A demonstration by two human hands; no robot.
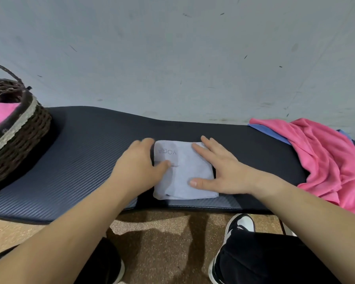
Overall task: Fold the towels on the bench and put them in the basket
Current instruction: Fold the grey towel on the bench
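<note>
A pale lavender towel (183,173), folded into a small rectangle with "YOGA" printed on it, lies in the middle of the dark padded bench (80,152). My left hand (138,161) cups its left edge, thumb on top and fingers curled around the far corner. My right hand (217,171) lies flat on its right side, fingers spread. A dark wicker basket (19,128) with a handle stands at the bench's left end, with a pink towel (0,113) inside. An unfolded pink towel (324,154) is heaped at the right end, over a blue towel (268,131).
A grey scuffed wall (172,58) runs right behind the bench. Below the front edge is a speckled brown floor (162,238), with my black-trousered knees and black-and-white shoes (240,224) close to the bench.
</note>
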